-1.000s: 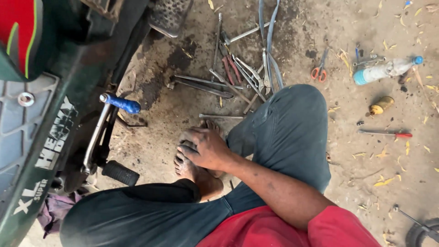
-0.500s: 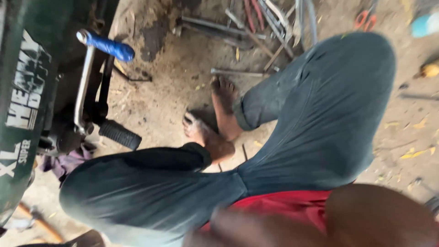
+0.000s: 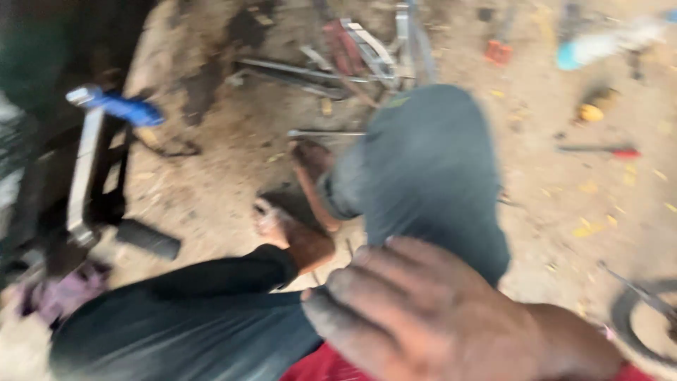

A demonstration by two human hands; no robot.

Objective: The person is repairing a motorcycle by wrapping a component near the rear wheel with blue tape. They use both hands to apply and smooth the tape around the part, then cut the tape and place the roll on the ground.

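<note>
Dirt floor, blurred pale bottle [image 3: 606, 44] (blue end) beyond empty right hand [image 3: 430, 317]

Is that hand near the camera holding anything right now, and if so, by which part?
Nothing shows in the right hand: its grimy fingers are spread, but the frame is blurred. The left hand is out of view.

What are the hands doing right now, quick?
Right hand: close to the camera, blurred, fingers spread open, holding nothing that shows.
Left hand: not in the picture.
</note>
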